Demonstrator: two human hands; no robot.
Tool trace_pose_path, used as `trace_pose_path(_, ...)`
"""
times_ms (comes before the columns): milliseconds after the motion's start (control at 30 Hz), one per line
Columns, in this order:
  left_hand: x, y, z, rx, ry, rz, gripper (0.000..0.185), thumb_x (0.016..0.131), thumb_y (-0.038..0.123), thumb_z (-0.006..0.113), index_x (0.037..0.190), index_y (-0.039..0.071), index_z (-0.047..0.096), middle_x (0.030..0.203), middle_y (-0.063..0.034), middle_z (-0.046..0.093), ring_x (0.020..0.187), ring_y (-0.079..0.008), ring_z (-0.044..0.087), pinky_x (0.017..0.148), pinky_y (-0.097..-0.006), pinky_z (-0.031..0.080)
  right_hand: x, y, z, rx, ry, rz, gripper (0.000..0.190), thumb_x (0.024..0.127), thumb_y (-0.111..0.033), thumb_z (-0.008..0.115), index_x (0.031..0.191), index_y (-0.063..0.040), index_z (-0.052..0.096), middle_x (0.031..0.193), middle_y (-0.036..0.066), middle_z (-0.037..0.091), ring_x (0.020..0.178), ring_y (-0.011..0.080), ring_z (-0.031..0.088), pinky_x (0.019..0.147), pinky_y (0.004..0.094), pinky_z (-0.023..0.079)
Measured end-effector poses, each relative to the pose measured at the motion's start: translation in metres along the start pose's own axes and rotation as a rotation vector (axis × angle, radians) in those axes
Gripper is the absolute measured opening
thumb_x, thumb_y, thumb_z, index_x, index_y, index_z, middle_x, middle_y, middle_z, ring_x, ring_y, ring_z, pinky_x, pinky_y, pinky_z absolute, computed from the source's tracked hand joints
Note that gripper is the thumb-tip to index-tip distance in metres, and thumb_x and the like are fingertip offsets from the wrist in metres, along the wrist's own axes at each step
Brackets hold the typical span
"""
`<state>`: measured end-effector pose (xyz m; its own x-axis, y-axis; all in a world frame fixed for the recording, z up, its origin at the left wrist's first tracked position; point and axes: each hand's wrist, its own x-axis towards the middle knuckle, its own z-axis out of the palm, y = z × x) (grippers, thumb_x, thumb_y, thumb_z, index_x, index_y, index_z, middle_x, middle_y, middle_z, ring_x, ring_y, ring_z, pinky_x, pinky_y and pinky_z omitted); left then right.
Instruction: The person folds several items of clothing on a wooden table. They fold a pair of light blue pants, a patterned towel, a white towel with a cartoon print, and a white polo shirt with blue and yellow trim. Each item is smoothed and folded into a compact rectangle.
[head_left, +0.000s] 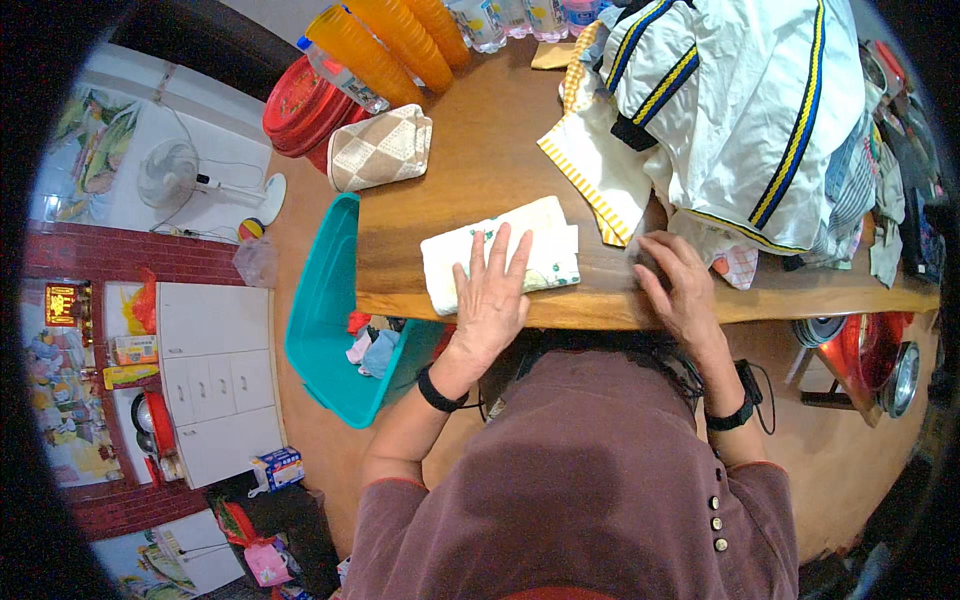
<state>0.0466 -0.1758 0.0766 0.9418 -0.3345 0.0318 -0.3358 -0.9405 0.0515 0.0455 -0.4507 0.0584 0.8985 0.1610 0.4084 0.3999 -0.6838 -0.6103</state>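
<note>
A folded white cloth with a green print (553, 217) lies at the near side of the wooden table (487, 142). My left hand (491, 292) rests flat on it, fingers spread. To the right, my right hand (679, 281) is over the table's near edge, fingers curled and slightly blurred; nothing can be seen in its grasp. Just beyond it are a white cloth with a yellow striped border (600, 172) and a heap of clothes topped by a white garment with blue and yellow stripes (750, 127). A folded beige checked cloth (381, 148) lies at the far left.
Stacked orange cups (397, 45), plastic bottles (480, 22) and red lidded containers (300, 109) line the far left side. A teal plastic tub (322, 300) holding small cloths stands below the table's left edge. Metal bowls (900, 379) stand lower right.
</note>
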Motion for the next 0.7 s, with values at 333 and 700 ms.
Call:
trace_pose_path(333,0.013,-0.081,-0.055,-0.46,0.181,-0.073,0.046,0.075,-0.008,0.061,0.119,0.005,0.066,0.119,-0.0155,0.068,0.112,-0.0304,0.065,0.096,-0.0388,0.05,-0.019,0.021,0.007,-0.155,0.098,-0.059,0.025,0.082,-0.007,0.072,0.106,-0.005,0.066,0.113,0.013,0.061,0.098,0.0316,0.061,0.082,0.0406,0.049)
trace_pose_path(700,0.098,-0.238,-0.118,0.02,1.094,0.164,0.054,0.073,0.002,0.079,0.125,0.007,0.065,0.143,-0.0136,0.052,0.138,-0.0329,0.042,0.114,-0.0438,0.036,-0.018,0.019,0.01,-0.201,0.088,-0.028,0.024,0.083,-0.009,0.071,0.105,-0.005,0.066,0.112,0.012,0.061,0.102,0.0313,0.059,0.086,0.0412,0.047)
